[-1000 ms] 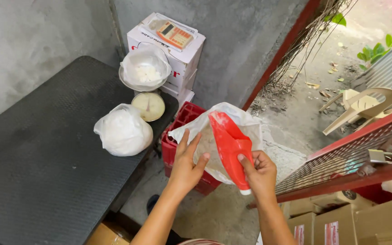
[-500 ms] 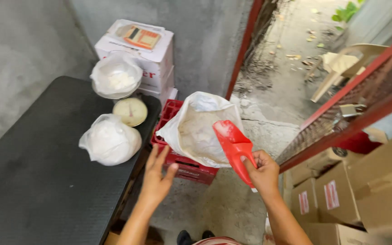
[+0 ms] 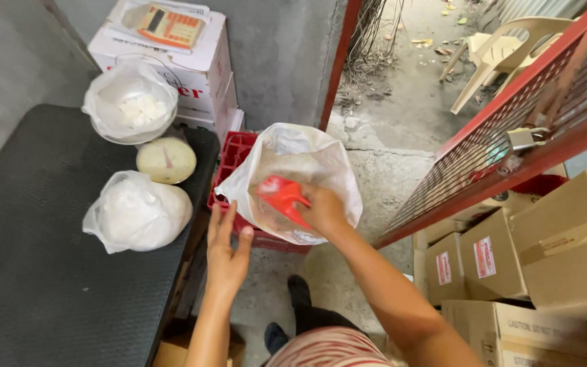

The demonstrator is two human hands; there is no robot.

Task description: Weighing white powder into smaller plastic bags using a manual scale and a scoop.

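Here, right hand (image 3: 321, 207) closed on the handle of a red scoop (image 3: 281, 197), plunged into the open white sack (image 3: 293, 180) resting on the red crate (image 3: 239, 153). Scoop's long axis roughly level, mouth toward the left and down into the sack. Left hand (image 3: 227, 251) open, empty, just beside the sack. Two filled bags (image 3: 137, 211) already on the black table (image 3: 49, 285); scooping seemingly midway.

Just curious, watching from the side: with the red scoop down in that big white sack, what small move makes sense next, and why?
Probably lift the red scoop out level. The right hand holds it low inside the open sack, while the left hand hangs open beside the sack, touching nothing.
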